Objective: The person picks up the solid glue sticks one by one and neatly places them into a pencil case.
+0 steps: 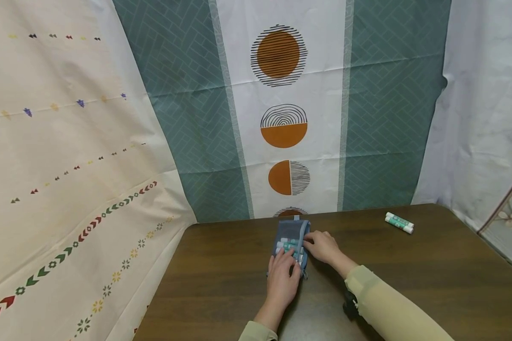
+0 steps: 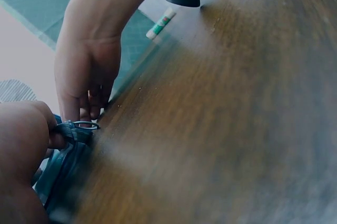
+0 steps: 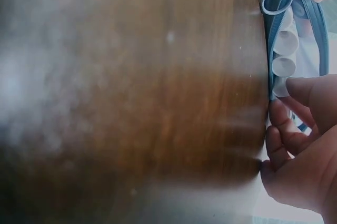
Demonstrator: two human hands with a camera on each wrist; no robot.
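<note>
A blue zippered pouch [image 1: 288,228] with a see-through mesh face lies at the table's far edge, several green-and-white glue sticks [image 1: 289,242] showing inside. My left hand [image 1: 282,278] lies over its near end; in the left wrist view the thumb and fingers grip the pouch edge beside the zipper ring [image 2: 87,125]. From the right, my right hand [image 1: 323,247] reaches to the unzipped side. Close up in the right wrist view, its thumb and fingers pinch the white end of a glue stick [image 3: 281,86] in the opening, next to other round white ends.
Two more glue sticks [image 1: 399,222] lie together on the brown wooden table [image 1: 222,284], toward its far right corner. Patterned cloths [image 1: 187,118] hang behind the table and at the left. A dark band [image 1: 351,305] is on my right wrist.
</note>
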